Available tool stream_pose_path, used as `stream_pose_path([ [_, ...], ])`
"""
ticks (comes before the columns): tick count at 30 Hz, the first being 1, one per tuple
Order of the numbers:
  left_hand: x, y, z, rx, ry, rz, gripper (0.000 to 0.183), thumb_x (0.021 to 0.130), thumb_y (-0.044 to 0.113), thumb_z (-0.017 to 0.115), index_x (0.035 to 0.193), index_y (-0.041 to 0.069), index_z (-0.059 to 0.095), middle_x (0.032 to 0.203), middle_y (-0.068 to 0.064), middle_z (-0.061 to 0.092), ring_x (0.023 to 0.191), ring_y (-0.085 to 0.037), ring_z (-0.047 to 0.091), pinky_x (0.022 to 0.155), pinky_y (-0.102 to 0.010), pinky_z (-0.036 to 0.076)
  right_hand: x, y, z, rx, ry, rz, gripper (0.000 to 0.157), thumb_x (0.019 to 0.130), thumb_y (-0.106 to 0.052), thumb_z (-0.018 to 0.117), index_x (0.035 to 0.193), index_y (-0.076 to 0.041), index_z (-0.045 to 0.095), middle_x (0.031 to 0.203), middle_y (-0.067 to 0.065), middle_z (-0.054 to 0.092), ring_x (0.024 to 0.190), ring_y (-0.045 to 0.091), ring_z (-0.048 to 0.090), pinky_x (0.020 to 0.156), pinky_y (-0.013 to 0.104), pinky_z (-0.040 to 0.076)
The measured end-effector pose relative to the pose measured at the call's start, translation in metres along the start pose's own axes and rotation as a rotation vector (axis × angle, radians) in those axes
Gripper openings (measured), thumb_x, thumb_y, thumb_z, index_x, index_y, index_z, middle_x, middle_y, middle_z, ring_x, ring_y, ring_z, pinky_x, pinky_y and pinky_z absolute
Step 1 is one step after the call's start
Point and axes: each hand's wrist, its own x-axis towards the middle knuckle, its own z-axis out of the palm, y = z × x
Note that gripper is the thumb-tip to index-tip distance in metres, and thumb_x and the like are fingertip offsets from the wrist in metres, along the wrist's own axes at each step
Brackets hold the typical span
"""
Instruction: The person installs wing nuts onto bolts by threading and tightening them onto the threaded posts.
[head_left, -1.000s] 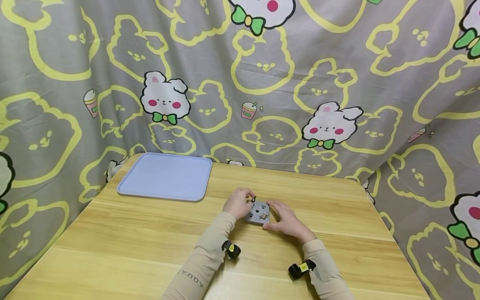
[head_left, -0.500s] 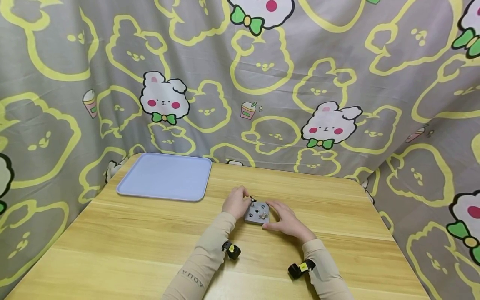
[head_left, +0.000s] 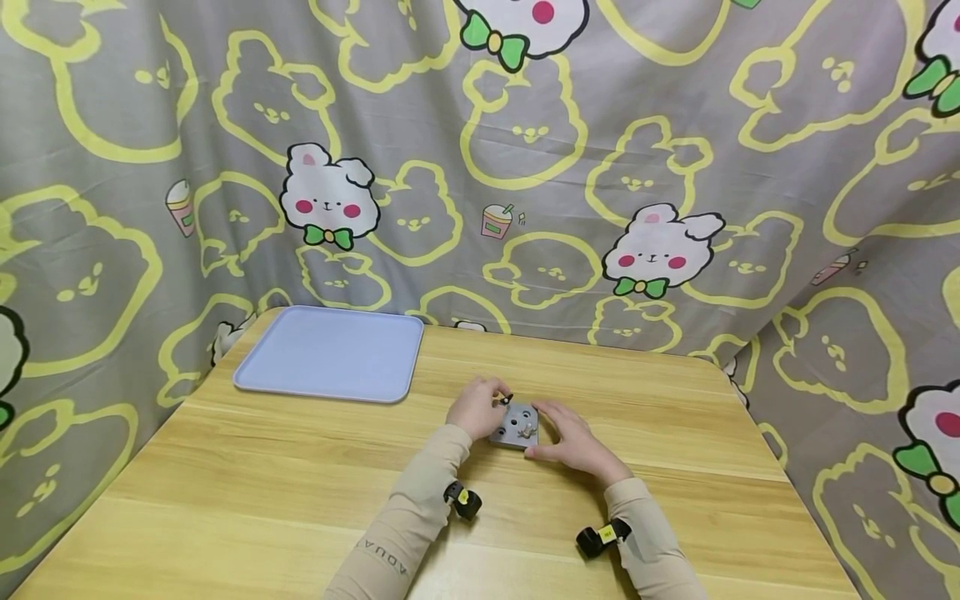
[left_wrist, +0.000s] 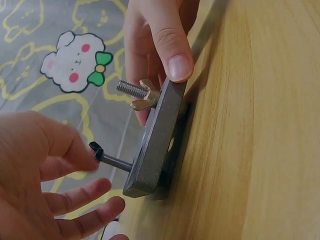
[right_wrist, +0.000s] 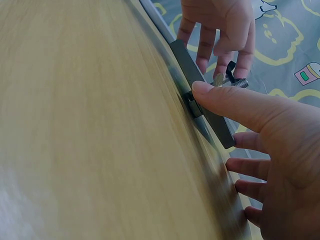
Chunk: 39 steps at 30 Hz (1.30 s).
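A thick grey metal plate with several holes lies on the table between both hands. My right hand grips it, thumb on the near edge and fingers round the far side. From the plate's face rises a threaded bolt with a brass-coloured wing nut. A second, thinner bolt stands at the corner by my left hand, with a small black wing nut at its outer end. My left thumb and index finger pinch that nut; the other fingers are spread, apart from the plate.
A pale blue tray sits at the table's back left. The wooden table ends at a patterned grey curtain behind and on both sides. Each wrist carries a black strapped camera.
The left fingers drew back slightly from the black wing nut, then came forward onto it again, and the nut's wings now point another way. The right hand and plate stay put.
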Motion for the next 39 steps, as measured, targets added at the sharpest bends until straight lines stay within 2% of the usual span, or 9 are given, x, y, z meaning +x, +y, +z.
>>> stream_pose_path([
  [5,0.0004,-0.0011,0.0018,0.003,0.003,-0.005,0.023,0.088,0.018,0.066,0.111,0.019,0.068,0.115,-0.009,0.063,0.104,-0.024,0.063,0.086,-0.040,0.054,0.0000,0.0003,0.0005,-0.003,-0.001,0.002,0.089,0.078,-0.049,0.076,0.150,-0.012,0.037,0.155,0.017,0.037,0.144,0.043,0.027,0.113,0.069,0.019],
  [10,0.0007,-0.0012,0.0019,-0.027,0.079,-0.046,0.022,0.089,0.016,0.066,0.110,0.016,0.066,0.112,-0.010,0.064,0.098,-0.027,0.065,0.079,-0.041,0.054,-0.0005,-0.0005,0.0004,-0.001,-0.001,-0.001,0.089,0.078,-0.049,0.076,0.150,-0.013,0.037,0.155,0.017,0.037,0.144,0.043,0.028,0.114,0.068,0.019],
  [17,0.0009,-0.0003,0.0014,0.017,0.162,-0.060,0.007,0.089,0.019,0.069,0.091,0.014,0.064,0.100,-0.006,0.064,0.089,-0.022,0.064,0.074,-0.037,0.053,0.0002,0.0005,0.0006,-0.015,0.008,-0.011,0.090,0.078,-0.048,0.077,0.149,-0.011,0.037,0.154,0.017,0.038,0.143,0.043,0.029,0.113,0.068,0.020],
  [21,0.0000,0.0010,0.0010,0.006,0.146,-0.042,0.004,0.088,0.016,0.069,0.092,0.014,0.069,0.101,-0.006,0.065,0.093,-0.022,0.065,0.078,-0.038,0.054,-0.0001,0.0004,0.0006,-0.012,0.009,-0.011,0.090,0.078,-0.048,0.077,0.149,-0.011,0.038,0.154,0.017,0.038,0.144,0.043,0.029,0.114,0.068,0.019],
  [26,-0.0002,0.0010,0.0013,-0.019,0.071,-0.023,0.018,0.086,0.009,0.066,0.101,0.017,0.071,0.109,-0.008,0.065,0.099,-0.025,0.064,0.082,-0.040,0.054,-0.0004,0.0005,0.0006,-0.008,0.005,-0.010,0.090,0.078,-0.049,0.076,0.149,-0.011,0.037,0.154,0.017,0.038,0.144,0.043,0.029,0.114,0.069,0.019],
  [32,0.0001,-0.0001,0.0020,-0.027,-0.004,0.003,0.021,0.088,0.016,0.065,0.109,0.017,0.070,0.116,-0.009,0.064,0.106,-0.026,0.063,0.088,-0.042,0.053,-0.0006,0.0003,0.0003,-0.006,0.003,-0.005,0.089,0.079,-0.048,0.076,0.149,-0.011,0.037,0.154,0.017,0.038,0.144,0.042,0.029,0.113,0.068,0.020],
  [35,0.0003,-0.0005,0.0023,-0.033,-0.001,-0.001,0.021,0.090,0.015,0.063,0.110,0.016,0.069,0.116,-0.010,0.064,0.106,-0.026,0.063,0.089,-0.042,0.053,-0.0002,0.0003,0.0005,-0.013,0.006,-0.004,0.089,0.078,-0.047,0.077,0.149,-0.011,0.037,0.154,0.017,0.038,0.144,0.042,0.029,0.113,0.068,0.020],
  [39,0.0010,-0.0008,0.0027,-0.039,0.062,-0.023,0.020,0.091,0.013,0.063,0.110,0.012,0.066,0.112,-0.012,0.065,0.101,-0.027,0.064,0.085,-0.042,0.054,0.0001,-0.0006,0.0006,-0.008,0.008,0.001,0.089,0.077,-0.047,0.077,0.149,-0.012,0.038,0.154,0.017,0.038,0.144,0.043,0.029,0.113,0.068,0.020],
])
